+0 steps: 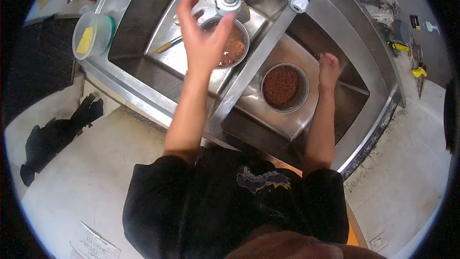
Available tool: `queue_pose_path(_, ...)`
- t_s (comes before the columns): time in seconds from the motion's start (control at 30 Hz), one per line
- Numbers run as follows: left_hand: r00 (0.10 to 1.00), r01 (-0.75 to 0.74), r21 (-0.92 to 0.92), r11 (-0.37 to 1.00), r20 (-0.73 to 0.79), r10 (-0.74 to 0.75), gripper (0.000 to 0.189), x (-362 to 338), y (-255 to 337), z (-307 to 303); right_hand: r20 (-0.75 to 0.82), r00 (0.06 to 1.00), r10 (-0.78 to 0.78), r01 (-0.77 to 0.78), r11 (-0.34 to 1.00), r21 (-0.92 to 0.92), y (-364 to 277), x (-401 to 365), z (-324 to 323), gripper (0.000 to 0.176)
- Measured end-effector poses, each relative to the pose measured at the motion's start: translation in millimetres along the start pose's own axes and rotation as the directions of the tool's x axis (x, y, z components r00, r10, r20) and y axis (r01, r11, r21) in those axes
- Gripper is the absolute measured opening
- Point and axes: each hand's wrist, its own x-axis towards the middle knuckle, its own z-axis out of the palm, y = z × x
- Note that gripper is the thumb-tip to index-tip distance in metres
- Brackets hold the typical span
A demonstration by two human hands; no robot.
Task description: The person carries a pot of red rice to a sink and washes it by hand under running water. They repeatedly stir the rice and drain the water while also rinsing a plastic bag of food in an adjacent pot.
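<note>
My left hand [205,43] is raised over the left sink basin, fingers spread and nothing in them, near a white tap head [228,4]. Partly behind it sits a metal bowl [233,47] with reddish liquid and pieces inside. A utensil with a yellowish-brown handle [169,44] lies to the left of that bowl. In the right basin stands a round metal pot [285,88] holding dark red-brown grains. Just right of this pot is my right hand [328,69], its fingers curled; what they hold, if anything, is hidden.
A metal divider [254,62] separates the basins. A second white tap [300,3] hangs above it. On the left rim rests a clear plastic tub [92,36] with a yellow item. Yellow-and-black tools [398,46] and a white bottle [431,28] lie at the right.
</note>
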Motion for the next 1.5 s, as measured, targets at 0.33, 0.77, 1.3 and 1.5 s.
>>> queue_pose_path(0.33, 0.932, 0.006, -0.100, 0.995, 0.360, 0.031, 0.046, -82, 47, 66, 0.274, 0.955, 0.110, -0.150, 0.980, 0.131, -63, -10, -45, 0.025)
queue_pose_path(0.77, 0.591, 0.147, -0.365, 0.920, 0.778, 0.214, 0.056, -117, 82, 175, 0.270, 0.885, -0.379, 0.333, 0.921, 0.202, -294, -64, -18, 0.023)
queue_pose_path(1.3, 0.690, -0.060, 0.640, 0.766, 0.581, -0.431, 0.065, -167, -35, 3, 0.351, 0.888, 0.298, -0.459, 0.621, 0.635, -129, 78, 169, 0.062)
queue_pose_path(1.5, 0.712, -0.083, 0.659, 0.748, 0.564, -0.418, 0.054, -177, -38, 9, -0.074, 0.995, -0.066, 0.022, 0.874, -0.486, -183, 38, 157, 0.073)
